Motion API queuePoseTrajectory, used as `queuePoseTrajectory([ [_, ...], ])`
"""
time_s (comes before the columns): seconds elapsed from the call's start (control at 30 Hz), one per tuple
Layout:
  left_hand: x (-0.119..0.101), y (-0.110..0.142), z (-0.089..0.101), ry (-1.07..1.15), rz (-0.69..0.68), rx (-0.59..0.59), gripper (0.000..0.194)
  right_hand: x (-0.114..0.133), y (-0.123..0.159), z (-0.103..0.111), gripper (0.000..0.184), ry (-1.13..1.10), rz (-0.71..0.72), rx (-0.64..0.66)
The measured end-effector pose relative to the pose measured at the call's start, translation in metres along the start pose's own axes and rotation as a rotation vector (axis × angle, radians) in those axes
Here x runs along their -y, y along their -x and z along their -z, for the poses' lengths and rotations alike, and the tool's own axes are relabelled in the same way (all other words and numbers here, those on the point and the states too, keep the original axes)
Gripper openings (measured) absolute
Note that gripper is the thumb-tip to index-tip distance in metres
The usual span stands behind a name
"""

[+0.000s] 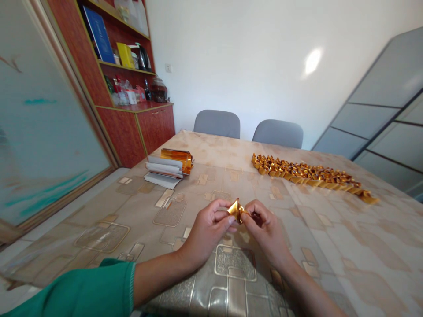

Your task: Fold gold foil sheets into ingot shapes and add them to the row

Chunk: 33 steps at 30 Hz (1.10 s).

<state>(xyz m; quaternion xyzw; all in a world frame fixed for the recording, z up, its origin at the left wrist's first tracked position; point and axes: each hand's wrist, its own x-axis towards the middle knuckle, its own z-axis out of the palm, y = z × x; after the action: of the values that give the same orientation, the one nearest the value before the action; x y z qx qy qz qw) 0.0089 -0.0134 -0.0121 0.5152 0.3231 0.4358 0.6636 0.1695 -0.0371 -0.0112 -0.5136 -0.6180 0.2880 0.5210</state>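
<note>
A small folded piece of gold foil paper (235, 208) is held between both hands just above the table (132, 215). My left hand (208, 229) pinches its left side with thumb and fingers closed. My right hand (264, 226) pinches its right side, fingers curled. A long row of several finished gold folded pieces (310, 174) lies on the table beyond my right hand. A stack of gold and white sheets (168, 167) rests at the far left of the table.
Two grey chairs (247, 125) stand at the table's far side against a white wall. A red wooden cabinet (132, 119) with shelves of bottles, a kettle and books is at the left. A glass panel leans at the right.
</note>
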Motion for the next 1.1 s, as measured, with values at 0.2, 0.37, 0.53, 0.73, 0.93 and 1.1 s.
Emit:
queuePoseTrajectory([
  [0.2,0.005,0.001,0.003,-0.091,-0.045,0.053,0.023,0.003,0.002,0.002,0.021,0.106,0.168,0.075],
  [0.37,0.006,-0.001,0.006,-0.056,-0.028,0.079,0.026,0.004,0.002,0.005,0.016,0.137,0.217,0.149],
  [0.53,0.005,-0.004,0.007,0.044,0.041,0.102,0.034,0.002,0.0,0.005,0.019,0.145,0.183,0.122],
  [0.73,0.005,-0.004,0.006,0.179,0.148,0.072,0.041,-0.005,0.002,0.004,0.021,-0.008,0.025,0.106],
  [0.93,0.002,-0.003,0.007,0.209,0.255,0.064,0.042,-0.015,0.002,0.002,0.026,-0.086,-0.042,0.111],
  [1.1,0.002,-0.004,0.008,0.225,0.301,0.065,0.042,-0.013,0.001,0.004,0.027,-0.183,-0.106,0.147],
])
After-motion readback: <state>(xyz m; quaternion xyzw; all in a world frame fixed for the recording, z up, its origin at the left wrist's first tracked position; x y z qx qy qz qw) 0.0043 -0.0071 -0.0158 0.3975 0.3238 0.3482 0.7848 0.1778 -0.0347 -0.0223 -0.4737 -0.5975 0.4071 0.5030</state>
